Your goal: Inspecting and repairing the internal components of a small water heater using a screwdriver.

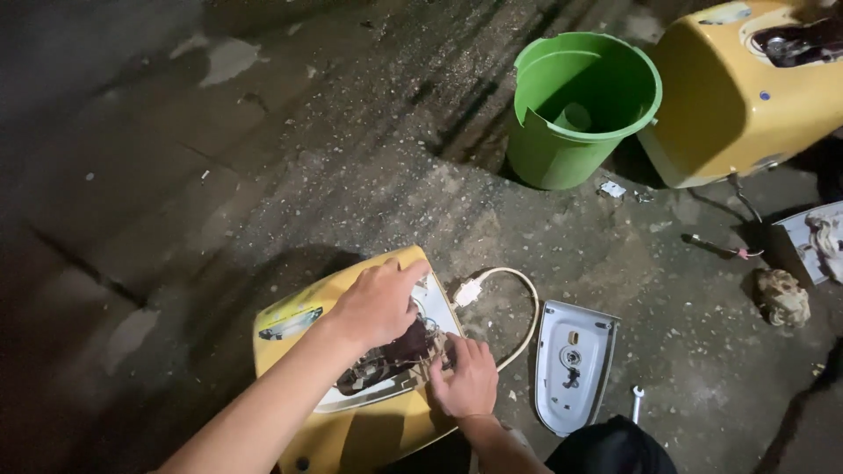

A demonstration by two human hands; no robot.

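Currently, both hands work at the open top of a yellow casing (351, 430) that lies on the concrete floor (263, 175) at the lower centre of the view. The left hand (378, 303) rests palm-down on the upper rim of the casing opening, fingers (411, 270) extended and lying close together, not clamped on any part. The right hand (465, 379) sits at the right edge of the opening, its fingers (452, 351) curled into the dark wiring (395, 358) inside; whether they pinch a wire cannot be told. A white cable (525, 307) loops out from the right side of the casing and ends in a white plug (468, 290) just beside the left hand's fingertips. A grey-white cover plate (575, 364) lies flat on the floor to the right of the right hand, near but apart from it, with a small white-handled tool (637, 404) beside its lower right edge. Further away, at the top of the view, a green bucket (580, 110) with a broken rim stands against a second yellow casing (738, 96).
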